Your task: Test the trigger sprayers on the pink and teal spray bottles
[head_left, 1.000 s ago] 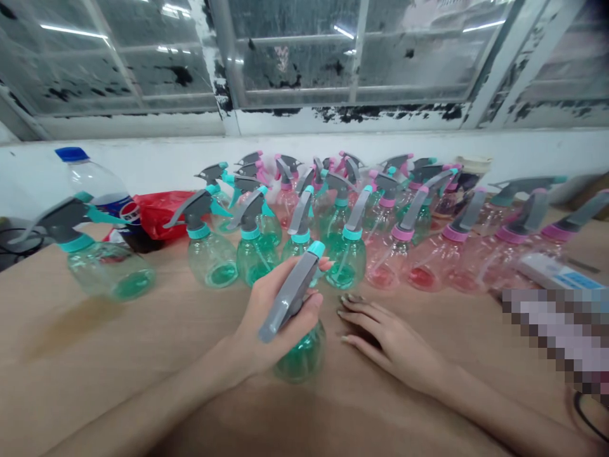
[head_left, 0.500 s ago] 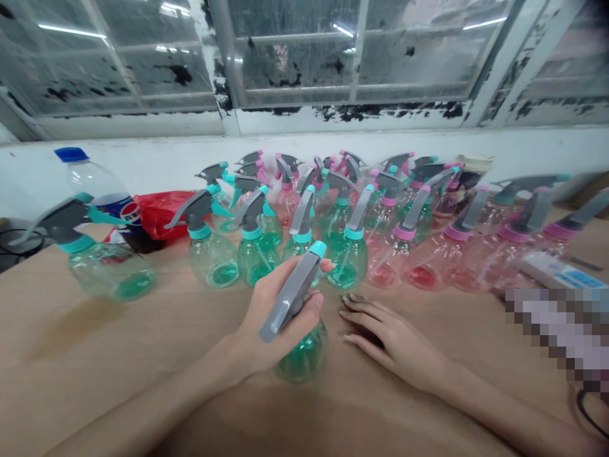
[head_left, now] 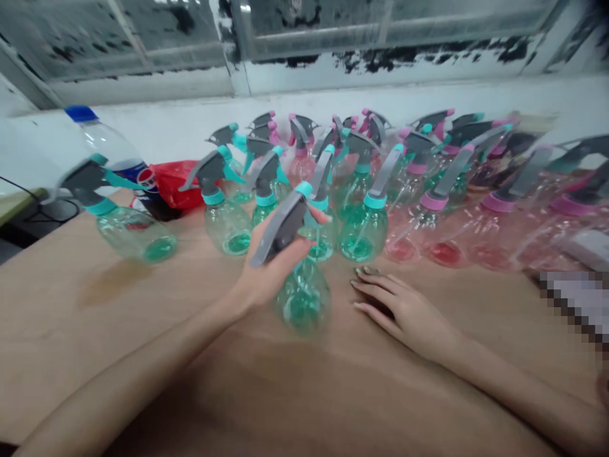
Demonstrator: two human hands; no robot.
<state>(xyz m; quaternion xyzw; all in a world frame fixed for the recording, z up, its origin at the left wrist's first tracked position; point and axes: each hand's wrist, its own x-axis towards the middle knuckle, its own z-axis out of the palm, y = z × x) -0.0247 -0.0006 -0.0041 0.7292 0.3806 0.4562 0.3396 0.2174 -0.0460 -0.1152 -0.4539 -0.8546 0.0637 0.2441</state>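
My left hand (head_left: 266,263) is wrapped round the grey trigger head of a green spray bottle (head_left: 304,301). Its turquoise nozzle points away from me, toward the row of bottles, and a little green liquid shows at the bottom. Whether its base touches the table is hard to tell. On the tabletop to the right, my right hand (head_left: 402,311) lies palm down with fingers apart, holding nothing. Just beyond both hands stand more green spray bottles, such as one with a turquoise collar (head_left: 364,231), and pink ones (head_left: 445,244) to the right.
Several spray bottles crowd toward the wall. One green spray bottle (head_left: 136,231) stands apart at left. Behind it are a blue-capped cola bottle (head_left: 111,139) and a red plastic bag (head_left: 174,181). A blurred-out flat item (head_left: 578,301) lies on the wooden table (head_left: 266,393) at right.
The view has tilted down and shifted left. My left hand, still round the trigger head, has carried the green spray bottle slightly left and away from me. My right hand stays in place.
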